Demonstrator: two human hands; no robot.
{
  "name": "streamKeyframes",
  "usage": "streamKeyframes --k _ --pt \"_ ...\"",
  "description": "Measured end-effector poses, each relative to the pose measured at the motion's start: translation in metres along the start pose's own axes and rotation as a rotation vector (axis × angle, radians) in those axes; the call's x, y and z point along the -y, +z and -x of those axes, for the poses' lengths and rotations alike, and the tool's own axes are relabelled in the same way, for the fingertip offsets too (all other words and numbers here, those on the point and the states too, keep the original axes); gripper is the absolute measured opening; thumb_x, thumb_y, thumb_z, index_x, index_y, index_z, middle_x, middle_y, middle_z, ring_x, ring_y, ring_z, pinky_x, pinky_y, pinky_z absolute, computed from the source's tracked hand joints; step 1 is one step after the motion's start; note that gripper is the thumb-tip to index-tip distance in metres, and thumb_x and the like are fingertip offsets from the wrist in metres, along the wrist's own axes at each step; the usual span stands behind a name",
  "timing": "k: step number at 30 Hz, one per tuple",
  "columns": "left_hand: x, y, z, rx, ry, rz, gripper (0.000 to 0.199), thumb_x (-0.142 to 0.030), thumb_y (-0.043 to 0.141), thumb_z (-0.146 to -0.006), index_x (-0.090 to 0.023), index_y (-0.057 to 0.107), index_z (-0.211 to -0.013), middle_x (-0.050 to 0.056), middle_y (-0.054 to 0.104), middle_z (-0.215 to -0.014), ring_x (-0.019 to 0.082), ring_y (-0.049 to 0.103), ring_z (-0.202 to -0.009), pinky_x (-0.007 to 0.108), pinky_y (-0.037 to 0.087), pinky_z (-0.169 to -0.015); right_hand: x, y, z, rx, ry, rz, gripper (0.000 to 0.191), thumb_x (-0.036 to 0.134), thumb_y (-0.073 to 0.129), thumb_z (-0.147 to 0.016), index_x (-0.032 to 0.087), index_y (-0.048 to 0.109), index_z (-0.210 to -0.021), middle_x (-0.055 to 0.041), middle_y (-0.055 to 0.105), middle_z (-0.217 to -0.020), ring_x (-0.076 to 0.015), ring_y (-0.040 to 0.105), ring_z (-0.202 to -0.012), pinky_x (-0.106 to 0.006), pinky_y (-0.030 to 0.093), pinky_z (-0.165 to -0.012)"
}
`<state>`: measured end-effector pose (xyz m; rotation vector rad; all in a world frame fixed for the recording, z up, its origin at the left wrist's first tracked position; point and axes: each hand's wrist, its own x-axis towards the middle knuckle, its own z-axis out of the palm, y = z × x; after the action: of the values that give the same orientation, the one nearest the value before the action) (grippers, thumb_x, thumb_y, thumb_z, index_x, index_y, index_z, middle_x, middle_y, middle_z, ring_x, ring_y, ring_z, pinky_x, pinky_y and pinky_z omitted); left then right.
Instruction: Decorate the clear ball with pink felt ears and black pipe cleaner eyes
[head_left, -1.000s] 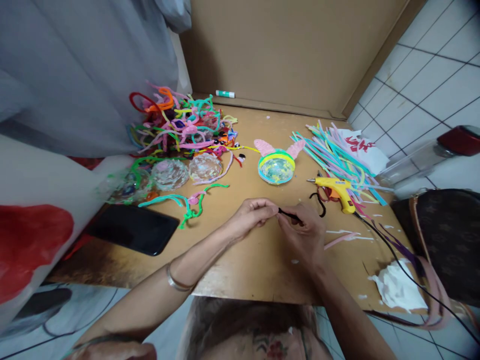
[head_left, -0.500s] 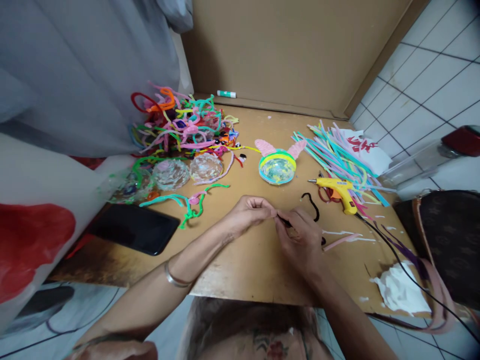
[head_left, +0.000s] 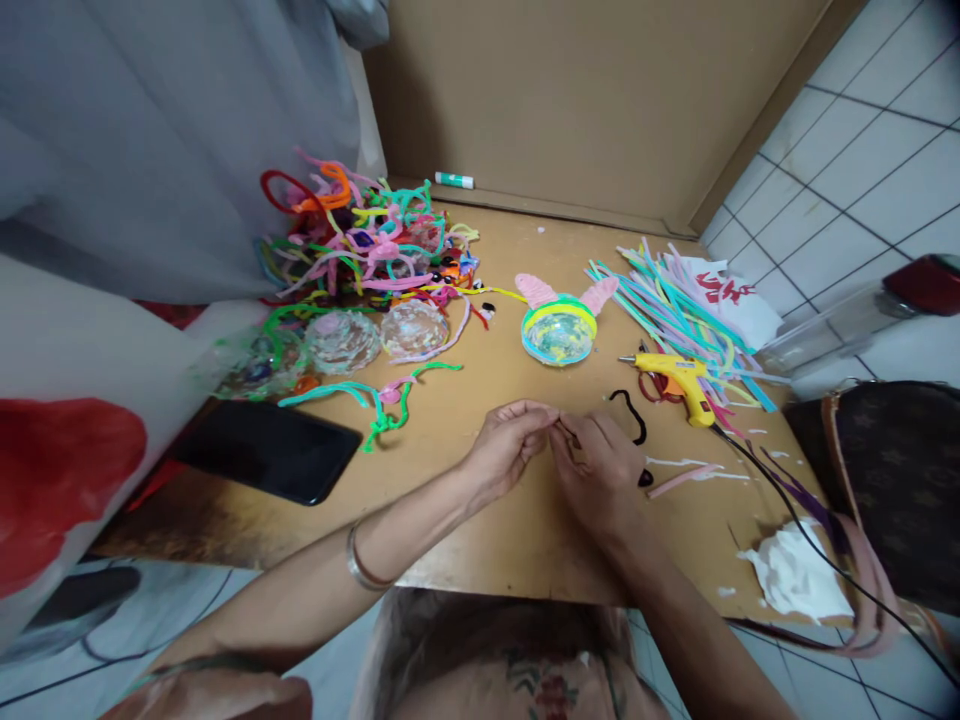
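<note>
My left hand and my right hand meet above the front middle of the table, fingertips pinched together. Between them is a small dark piece, mostly covered by the fingers, whose kind I cannot make out. Just right of my right hand lie a curved black pipe cleaner and a small dark oval bead-like thing. Beyond the hands stands a clear dome with a yellow, green and turquoise pipe-cleaner band and two pink ears.
A yellow glue gun lies at right, its cord running to the front. Behind it are pastel pipe cleaners. Crumpled tissue and a brown bag are at right. At left are a tangled pipe-cleaner heap, clear domes and a phone.
The fingers of both hands have shifted slightly and closed in on each other. The dark piece, visible at my right fingertips before, is now more hidden. The view has moved a little.
</note>
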<state>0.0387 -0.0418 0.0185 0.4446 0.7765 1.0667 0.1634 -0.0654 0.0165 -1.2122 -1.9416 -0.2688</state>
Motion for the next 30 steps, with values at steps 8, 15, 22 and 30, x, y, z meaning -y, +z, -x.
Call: streamKeyframes --k 8,15,22,30 --pt "-0.003 -0.006 -0.003 0.042 0.109 -0.228 0.025 -0.033 0.075 -0.061 -0.012 0.062 -0.059 -0.007 0.039 -0.045 0.004 0.027 -0.044 0.023 0.016 -0.047 -0.007 -0.003 -0.005 0.036 0.12 -0.193 0.009 0.017 0.061 -0.085 0.018 0.065 -0.077 0.0016 0.057 -0.062 -0.0109 0.051 -0.056 -0.023 0.039 -0.054" --pt "-0.011 -0.01 -0.004 0.126 0.262 -0.55 0.028 -0.041 0.07 -0.07 -0.014 0.066 -0.064 -0.004 0.049 -0.053 0.007 0.037 -0.051 0.023 0.028 -0.052 -0.007 -0.01 -0.01 0.02 0.196 -0.3 0.009 0.016 0.061 -0.082 0.019 0.066 -0.075 0.0021 0.058 -0.06 -0.0114 0.051 -0.055 -0.024 0.039 -0.052" --pt "-0.024 -0.012 -0.005 0.191 0.123 -0.591 0.034 -0.044 0.078 -0.062 -0.013 0.07 -0.071 0.001 0.065 -0.067 0.01 0.052 -0.061 0.024 0.04 -0.062 -0.01 -0.011 -0.006 0.076 0.162 -0.275 0.009 0.017 0.059 -0.085 0.018 0.068 -0.082 -0.0009 0.058 -0.066 -0.0133 0.054 -0.06 -0.026 0.041 -0.055" --pt "-0.042 -0.02 -0.009 0.291 -0.05 -0.677 0.032 -0.04 0.082 -0.057 -0.012 0.068 -0.067 -0.003 0.056 -0.054 0.005 0.038 -0.049 0.021 0.025 -0.049 -0.013 -0.011 -0.003 0.13 -0.044 -0.187 0.01 0.018 0.058 -0.088 0.019 0.067 -0.083 -0.0032 0.061 -0.072 -0.0149 0.055 -0.067 -0.028 0.042 -0.062"
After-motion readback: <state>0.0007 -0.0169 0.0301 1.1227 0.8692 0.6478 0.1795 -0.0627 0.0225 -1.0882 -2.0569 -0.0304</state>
